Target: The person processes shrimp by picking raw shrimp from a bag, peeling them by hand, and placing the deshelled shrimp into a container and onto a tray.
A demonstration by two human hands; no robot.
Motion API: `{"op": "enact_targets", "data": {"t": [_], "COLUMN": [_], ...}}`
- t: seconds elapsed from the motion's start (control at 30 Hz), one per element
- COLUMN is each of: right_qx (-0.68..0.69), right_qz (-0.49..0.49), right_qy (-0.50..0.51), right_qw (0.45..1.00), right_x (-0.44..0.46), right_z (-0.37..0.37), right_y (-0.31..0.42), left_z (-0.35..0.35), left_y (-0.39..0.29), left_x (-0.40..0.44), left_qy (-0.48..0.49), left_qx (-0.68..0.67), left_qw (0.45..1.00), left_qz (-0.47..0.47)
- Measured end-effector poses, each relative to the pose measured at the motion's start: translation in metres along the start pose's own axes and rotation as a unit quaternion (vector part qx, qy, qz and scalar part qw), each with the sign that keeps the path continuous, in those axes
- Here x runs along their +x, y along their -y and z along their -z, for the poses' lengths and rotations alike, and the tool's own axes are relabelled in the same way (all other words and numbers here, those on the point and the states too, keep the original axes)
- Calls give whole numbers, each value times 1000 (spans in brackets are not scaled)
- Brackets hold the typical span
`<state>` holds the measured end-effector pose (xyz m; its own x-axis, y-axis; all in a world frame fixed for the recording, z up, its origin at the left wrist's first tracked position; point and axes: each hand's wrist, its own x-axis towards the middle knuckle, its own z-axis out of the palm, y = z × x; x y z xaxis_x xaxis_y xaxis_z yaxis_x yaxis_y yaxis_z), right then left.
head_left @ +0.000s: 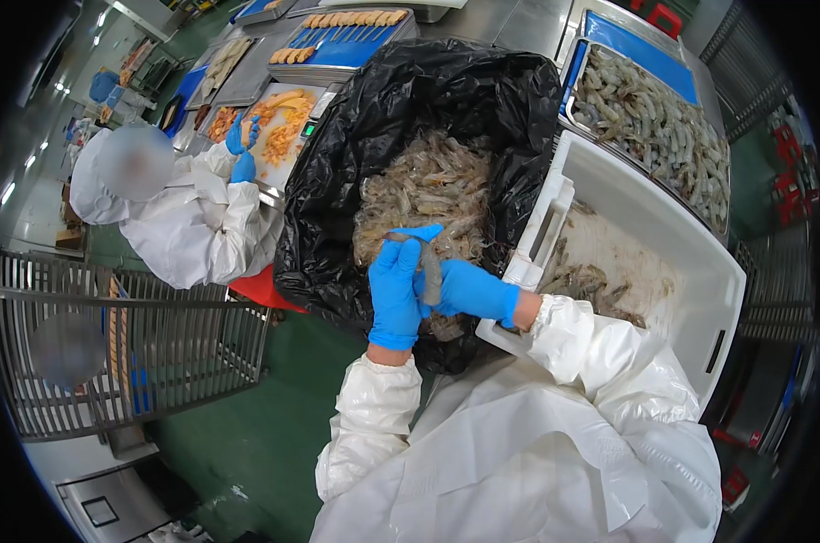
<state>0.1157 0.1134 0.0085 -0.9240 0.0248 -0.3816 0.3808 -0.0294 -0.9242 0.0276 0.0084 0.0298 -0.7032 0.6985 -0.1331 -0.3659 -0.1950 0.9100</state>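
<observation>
In blue gloves, my left hand [395,299] and my right hand [471,290] meet above a container lined with a black plastic bag [333,172]. A grey shrimp [431,279] is gripped between them. My left fingers are closed around one end of it, and my right fingers are pressed together at its side; the right fingertips are partly hidden. Beneath my hands, inside the bag, lies a heap of translucent brownish shrimp shells and heads [428,185].
A white bin [641,253] with some shrimp [582,285] stands at the right. Behind it is a tray of grey shrimp [650,118]. At the left, a co-worker [197,213] handles orange food pieces [283,127]. A metal rack [193,344] stands lower left.
</observation>
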Motion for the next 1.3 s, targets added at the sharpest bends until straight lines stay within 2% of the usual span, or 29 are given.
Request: {"op": "enact_targets", "data": {"t": [0.1, 0.13, 0.23, 0.27, 0.37, 0.47, 0.57, 0.6, 0.63, 0.67, 0.7, 0.77, 0.8, 0.87, 0.9, 0.93, 0.97, 1.0, 1.07, 1.17, 1.27, 1.3], "right_qx": [-134, -272, -363, -358, -507, -472, -441, -442, -486, -502, -487, -469, -480, -498, -461, -448, -481, -424, -418, -502, -564, -531], "right_qz": [-17, 104, 228, 202, 90, 320, 221, 298, 321, 310, 360, 351, 351, 356, 270, 199, 88, 16, -19, -14, -48, -52], "right_qy": [-89, -216, -309, -297, -229, -430, -353, -315, -357, -340, -338, -361, -355, -339, -379, -426, -434, -500, -567, -515, -516, -517], "right_qw": [987, 932, 849, 862, 826, 699, 795, 786, 730, 732, 720, 725, 721, 714, 756, 761, 757, 755, 710, 695, 643, 670], "right_x": [2, 6, 21, 24, 26, 28, 20, 19, 29, 29, 26, 0, -10, -39, -69, -85, -93, -99, -103, -83, -55, -53], "right_z": [4, 4, 18, 22, 27, 18, 0, 0, -6, -7, -6, -2, 7, 23, 36, 56, 85, 111, 158, 208, 224, 226], "right_y": [10, 2, -13, -11, -5, 4, 37, 37, 16, 11, 8, 10, 4, -14, -15, -38, -70, -96, -156, -197, -232, -236], "left_z": [-1, 4, 17, 21, 23, 17, 27, 24, 22, 19, 18, 20, 18, -2, -17, -33, -50, -70, -116, -186, -254, -274], "left_y": [-6, -9, -17, -17, -20, -25, -14, -10, -9, -12, -16, -21, -23, -22, -24, -26, -25, -24, -15, 20, 64, 80], "left_x": [14, 16, 19, 21, 20, 19, 18, 17, 15, 14, 15, 18, 22, 29, 32, 36, 43, 51, 71, 116, 162, 179], "left_qy": [-42, -62, -119, -134, -157, -193, -152, -137, -121, -105, -93, -16, 17, 64, 86, 99, 114, 127, 157, 207, 234, 234], "left_qx": [30, 29, 76, 72, 97, 138, 282, 322, 362, 340, 322, 226, 236, 245, 251, 245, 239, 232, 192, 140, 53, 20], "left_qw": [998, 996, 989, 987, 982, 970, 943, 930, 915, 929, 939, 974, 971, 966, 962, 962, 962, 962, 965, 956, 957, 956], "left_qz": [-47, -59, -52, -53, -48, -45, -95, -110, -129, -103, -79, -8, 41, 56, 63, 67, 72, 73, 82, 150, 163, 173]}}
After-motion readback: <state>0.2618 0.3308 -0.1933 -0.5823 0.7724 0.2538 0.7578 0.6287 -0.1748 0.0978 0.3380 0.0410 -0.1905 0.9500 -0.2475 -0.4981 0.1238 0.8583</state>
